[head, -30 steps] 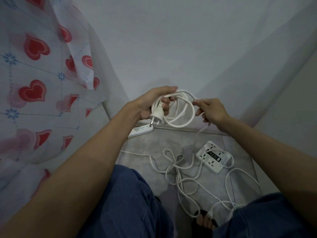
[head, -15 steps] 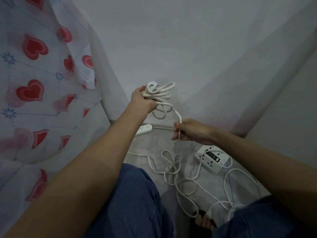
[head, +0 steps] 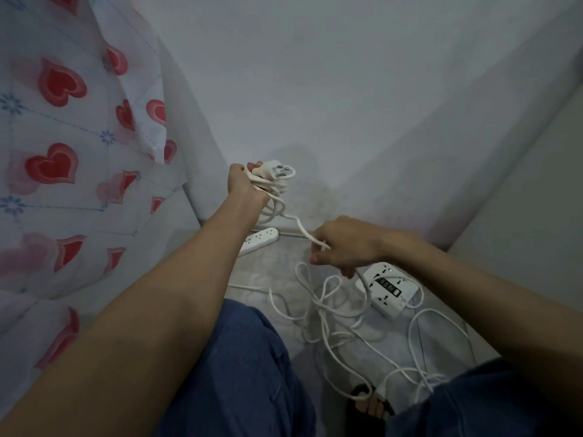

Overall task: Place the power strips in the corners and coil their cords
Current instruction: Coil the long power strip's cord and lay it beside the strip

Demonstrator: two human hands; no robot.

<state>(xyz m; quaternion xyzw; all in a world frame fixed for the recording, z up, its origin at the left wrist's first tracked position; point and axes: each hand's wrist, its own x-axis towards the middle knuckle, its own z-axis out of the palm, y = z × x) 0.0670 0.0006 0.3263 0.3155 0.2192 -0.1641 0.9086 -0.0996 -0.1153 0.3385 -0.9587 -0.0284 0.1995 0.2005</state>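
Observation:
My left hand (head: 242, 184) is raised near the wall corner and grips a bundle of coiled white cord with its plug (head: 275, 172) sticking out on top. From the bundle the cord (head: 301, 229) runs down to my right hand (head: 345, 244), which pinches it. A slim white power strip (head: 260, 240) lies on the floor at the wall's foot, partly behind my left forearm. A wider white power strip (head: 389, 290) with a dark panel lies to the right, below my right hand. Loose tangled cord (head: 325, 313) is spread over the floor between my knees.
A curtain with red hearts (head: 63, 159) hangs at the left. Grey walls meet in a corner ahead, and a pale panel (head: 536, 216) stands at the right. My knees in blue trousers (head: 239, 373) and a sandalled foot (head: 369, 405) fill the bottom.
My left hand has lifted the coil and turned it so the plug points up. My right hand has slid down the cord toward the floor, then shifted a little to the right.

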